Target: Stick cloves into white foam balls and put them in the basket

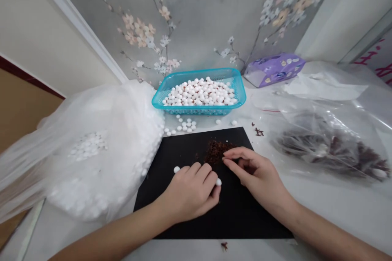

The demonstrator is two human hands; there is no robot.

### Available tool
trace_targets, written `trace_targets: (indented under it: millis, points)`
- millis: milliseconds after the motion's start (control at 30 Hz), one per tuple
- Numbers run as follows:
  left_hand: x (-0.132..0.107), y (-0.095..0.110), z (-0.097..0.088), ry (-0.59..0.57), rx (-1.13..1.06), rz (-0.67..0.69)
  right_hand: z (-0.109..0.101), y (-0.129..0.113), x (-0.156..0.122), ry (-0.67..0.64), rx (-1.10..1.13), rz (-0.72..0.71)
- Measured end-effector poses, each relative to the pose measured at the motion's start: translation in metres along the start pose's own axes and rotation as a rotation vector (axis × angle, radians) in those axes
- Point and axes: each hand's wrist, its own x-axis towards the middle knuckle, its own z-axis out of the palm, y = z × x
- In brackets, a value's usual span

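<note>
My left hand (194, 189) is closed over the black mat (245, 220), pinching a small white ball (218, 182) between thumb and forefinger. Another white ball (177, 169) shows just beyond its knuckles. To the right, my right hand (252, 169) has thumb and forefinger drawn together at the edge of a loose pile of dark reddish-brown bits (215, 151). Whatever is between those fingertips is too small to make out. The pile lies on the far half of the mat.
Behind the mat stands a blue plastic basket (157, 100) of white balls with brown bits among them. Several loose balls (186, 125) lie before it. A big clear bag (101, 151) of white balls fills the left; a bag of brown pieces (330, 142) and a purple tissue pack (275, 69) sit right.
</note>
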Motion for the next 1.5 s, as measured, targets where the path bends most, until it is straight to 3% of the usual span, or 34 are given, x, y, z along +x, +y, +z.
trace_targets:
  millis: [400,833,967,1167,1300,1500]
  points:
    - [-0.003,0.0,0.007,0.018,-0.135,-0.204,0.0,-0.003,-0.003,-0.164,-0.074,-0.045]
    - [-0.005,0.001,0.008,0.023,-0.161,-0.219,-0.005,-0.002,-0.007,-0.233,-0.306,-0.201]
    - [-0.005,0.002,0.007,0.018,-0.19,-0.224,-0.005,-0.005,-0.011,-0.202,-0.297,-0.237]
    - [-0.004,0.001,0.006,0.003,-0.23,-0.227,-0.009,-0.007,-0.012,-0.085,-0.195,-0.179]
    - [-0.002,0.0,0.004,-0.059,-0.246,-0.217,-0.008,-0.004,-0.009,0.01,-0.167,-0.172]
    - [-0.002,0.001,0.003,-0.063,-0.229,-0.205,-0.008,0.0,-0.009,0.017,-0.188,-0.218]
